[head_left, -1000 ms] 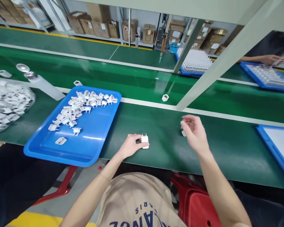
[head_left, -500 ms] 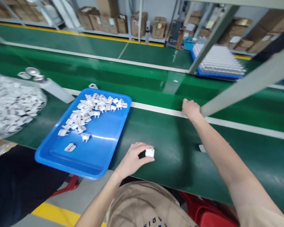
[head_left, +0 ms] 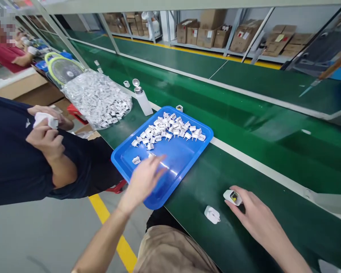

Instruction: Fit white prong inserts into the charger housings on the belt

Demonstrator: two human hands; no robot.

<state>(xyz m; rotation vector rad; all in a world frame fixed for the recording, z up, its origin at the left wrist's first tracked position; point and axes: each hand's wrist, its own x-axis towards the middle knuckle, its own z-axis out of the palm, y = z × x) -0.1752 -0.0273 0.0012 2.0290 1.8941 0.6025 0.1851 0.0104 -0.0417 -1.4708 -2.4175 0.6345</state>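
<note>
My left hand [head_left: 144, 175], slightly blurred, reaches over the blue tray [head_left: 174, 182] with its fingers stretched and apart. Just beyond its fingertips lies a white plug piece [head_left: 151, 154], partly hidden by the hand. Another plug piece [head_left: 136, 160] sits to the left, and a heap of the same plug pieces [head_left: 161, 127] fills the tray's far side. On the right, my right hand [head_left: 246, 203] pinches a white charger housing [head_left: 233, 197] between thumb and fingers, its open end showing something yellow inside. A separate white piece [head_left: 212, 214] rests on the green bench beside it.
Behind the tray stand a white pump bottle [head_left: 143, 101] and a lone housing [head_left: 179, 108]. A plastic bag of white parts [head_left: 98, 98] lies farther left, near a green fan [head_left: 65, 70]. At left, a co-worker's hands [head_left: 48, 132] hold a white item.
My left hand has let go of its white piece, now on the bench, and moved left over the tray. My right hand has come back from the far bench edge and holds a housing. The view swung left.
</note>
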